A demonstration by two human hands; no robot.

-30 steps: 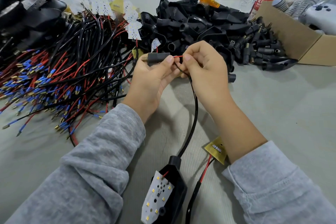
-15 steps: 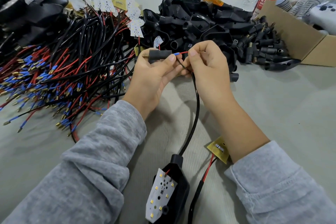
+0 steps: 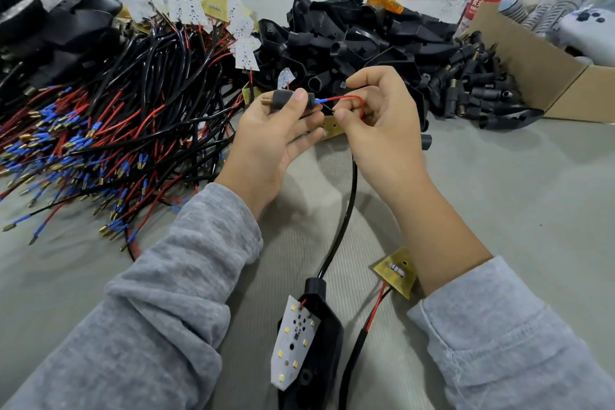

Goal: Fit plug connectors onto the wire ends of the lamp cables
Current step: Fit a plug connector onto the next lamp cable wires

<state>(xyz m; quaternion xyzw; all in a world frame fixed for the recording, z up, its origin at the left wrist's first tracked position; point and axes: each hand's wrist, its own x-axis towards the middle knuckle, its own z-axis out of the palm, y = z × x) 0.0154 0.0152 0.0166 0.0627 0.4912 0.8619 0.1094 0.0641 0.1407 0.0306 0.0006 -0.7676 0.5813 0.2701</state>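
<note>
Both hands are up over the grey table (image 3: pixel 499 196), close together. The left hand (image 3: pixel 276 140) grips a black plug connector (image 3: pixel 289 100), thumb pressed on top, the brass threaded tip poking out to the left. A blue-sleeved wire end sits right at the connector's open mouth, and from it a red wire (image 3: pixel 349 98) loops round to the right hand (image 3: pixel 382 123), which pinches it between thumb and forefinger; whether the terminal is seated inside is hard to judge from this angle. A black cable (image 3: pixel 342 216) drops from the hands to a black lamp housing (image 3: pixel 319 343) near the bottom edge, with a white LED board (image 3: pixel 293 346) lying tilted on it. Just right of that lies a small yellow circuit board (image 3: pixel 396 271). To the left, a heap of red and black cables (image 3: pixel 116 130); behind the hands, a pile of black housings (image 3: pixel 359 40); far right, a cardboard box (image 3: pixel 545 76).
</note>
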